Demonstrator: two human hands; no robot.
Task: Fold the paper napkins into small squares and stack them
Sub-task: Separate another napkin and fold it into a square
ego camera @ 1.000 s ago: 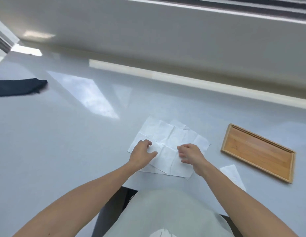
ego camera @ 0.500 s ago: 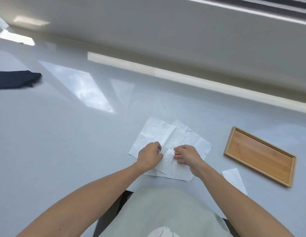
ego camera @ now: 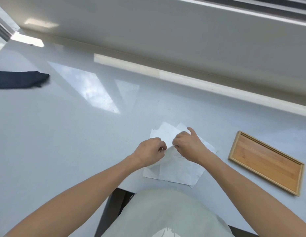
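1. Paper napkins [ego camera: 176, 170]: white sheets, several overlapping, lying on the surface just in front of my body. The lower sheet lies flat, its long axis running left to right and tilted slightly, its near right corner pointing toward me. The upper sheet is lifted at its near edge and its far corners point away from me toward the wall.
2. My left hand [ego camera: 148, 153]: the fingers [ego camera: 161, 147] are curled and pinch the raised edge of the upper napkin.
3. My right hand [ego camera: 188, 146]: thumb and curled fingers pinch the same raised edge just beside the left hand; the index finger [ego camera: 191, 130] sticks out, pointing away from me over the paper.
4. Wooden tray [ego camera: 266, 161]: a shallow oblong tray to the right of the napkins, apart from them, its long axis running from far left to near right.
5. Dark cloth [ego camera: 20, 79]: folded, at the far left, well apart from the napkins.
6. Surface [ego camera: 80, 142]: glossy pale grey, showing bright window-shaped reflections.
7. Wall [ego camera: 166, 31]: a pale wall rising behind the far edge of the surface.
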